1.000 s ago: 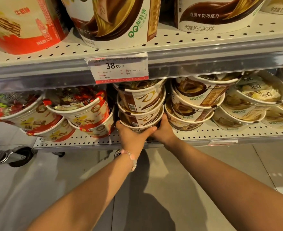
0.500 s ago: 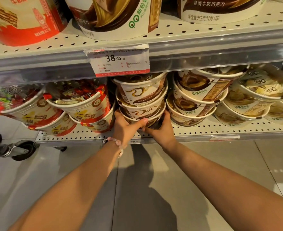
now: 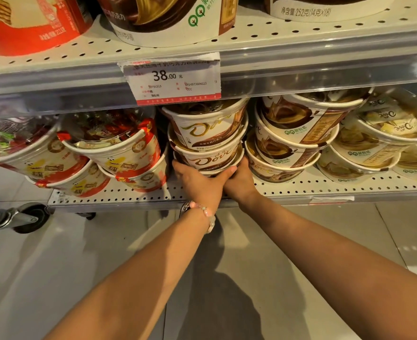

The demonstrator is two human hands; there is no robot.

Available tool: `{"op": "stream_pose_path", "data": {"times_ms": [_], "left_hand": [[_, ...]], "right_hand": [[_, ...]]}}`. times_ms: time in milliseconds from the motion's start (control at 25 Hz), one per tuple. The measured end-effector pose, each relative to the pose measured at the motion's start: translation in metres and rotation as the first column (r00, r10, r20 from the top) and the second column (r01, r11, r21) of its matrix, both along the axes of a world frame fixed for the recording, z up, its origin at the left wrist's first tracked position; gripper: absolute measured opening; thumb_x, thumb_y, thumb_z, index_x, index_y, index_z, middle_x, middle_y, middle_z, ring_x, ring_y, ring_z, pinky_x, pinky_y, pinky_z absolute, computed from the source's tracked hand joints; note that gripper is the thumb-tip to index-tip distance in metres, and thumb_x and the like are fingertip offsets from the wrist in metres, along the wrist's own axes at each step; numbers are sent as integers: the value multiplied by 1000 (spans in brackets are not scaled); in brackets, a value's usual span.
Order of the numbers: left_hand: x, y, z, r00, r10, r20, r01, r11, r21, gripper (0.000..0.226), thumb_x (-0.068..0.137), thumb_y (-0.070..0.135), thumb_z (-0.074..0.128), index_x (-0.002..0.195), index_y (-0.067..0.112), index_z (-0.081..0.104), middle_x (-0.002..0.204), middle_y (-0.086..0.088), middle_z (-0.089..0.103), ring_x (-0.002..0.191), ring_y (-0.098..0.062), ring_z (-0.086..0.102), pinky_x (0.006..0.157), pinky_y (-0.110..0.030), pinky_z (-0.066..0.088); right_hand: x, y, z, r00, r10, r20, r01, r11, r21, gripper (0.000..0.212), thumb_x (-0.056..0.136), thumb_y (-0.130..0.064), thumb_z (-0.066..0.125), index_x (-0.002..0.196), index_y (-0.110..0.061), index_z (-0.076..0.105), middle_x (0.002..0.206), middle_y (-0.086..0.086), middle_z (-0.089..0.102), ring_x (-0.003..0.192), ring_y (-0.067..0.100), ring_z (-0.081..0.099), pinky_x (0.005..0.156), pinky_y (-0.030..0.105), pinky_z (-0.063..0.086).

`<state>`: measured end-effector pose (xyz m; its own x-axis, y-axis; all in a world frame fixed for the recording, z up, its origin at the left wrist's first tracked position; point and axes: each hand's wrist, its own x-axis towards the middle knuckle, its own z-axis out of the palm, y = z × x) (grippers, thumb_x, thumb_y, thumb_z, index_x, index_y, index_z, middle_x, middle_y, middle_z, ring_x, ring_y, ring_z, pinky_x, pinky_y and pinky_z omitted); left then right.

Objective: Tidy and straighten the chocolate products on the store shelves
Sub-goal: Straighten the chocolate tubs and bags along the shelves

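Brown tub stack (image 3: 206, 146), apparently two-handed grip.

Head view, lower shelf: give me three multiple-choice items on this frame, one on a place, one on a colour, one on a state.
1. Where do both hands meet?
A. at the base of the brown Dove tub stack
B. on the price tag
C. on the red tubs

2. What colour trims the tubs left of that stack?
A. blue
B. red
C. green

3. How do the tubs right of the stack sit?
A. upright
B. tilted
C. upside down

Answers:
1 A, the left hand and right hand clasp the bottom of the brown Dove tub stack.
2 B, the red tubs show red bands.
3 B, the tilted tubs lean with lids facing forward.
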<state>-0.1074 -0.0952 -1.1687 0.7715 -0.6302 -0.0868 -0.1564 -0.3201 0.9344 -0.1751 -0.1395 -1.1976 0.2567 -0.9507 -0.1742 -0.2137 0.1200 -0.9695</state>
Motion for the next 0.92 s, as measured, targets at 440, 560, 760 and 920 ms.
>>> {"op": "stream_pose_path", "data": {"times_ms": [440, 560, 760, 920], "left_hand": [[19, 9, -10, 988, -120, -103, 107, 987, -120, 96, 52, 16, 89, 129, 12, 31, 117, 3, 54, 111, -13, 54, 89, -25, 45], [25, 10, -5, 980, -192, -58, 183, 974, -137, 102, 55, 15, 88, 137, 16, 26, 119, 9, 52, 111, -4, 51, 89, -18, 41], [31, 9, 4, 970, -228, 83, 239, 956, -170, 110, 54, 17, 88, 141, 13, 21, 120, 25, 42, 108, 19, 39, 86, 6, 29], [28, 1, 13, 981, -193, 4, 192, 971, -144, 126, 50, 30, 89, 146, 15, 10, 144, 2, 36, 132, -10, 32, 99, -15, 26]], "right_hand": [[-8, 11, -8, 994, -36, 103, 34, 999, 25, 90, 58, -14, 85, 133, -18, 36, 130, 2, 54, 121, 17, 51, 103, 42, 43], [-12, 13, -4, 986, -13, 165, 3, 998, 56, 89, 60, -9, 84, 134, -14, 35, 129, 2, 54, 120, 16, 51, 103, 39, 43], [-17, 10, 15, 980, 75, 184, -90, 993, 75, 79, 68, -14, 81, 132, -14, 35, 126, -2, 53, 114, 9, 50, 99, 27, 41], [-8, 8, 21, 989, 21, 147, -26, 999, 34, 84, 66, -17, 82, 134, -15, 32, 121, -5, 52, 115, 12, 49, 104, 34, 40]]}}
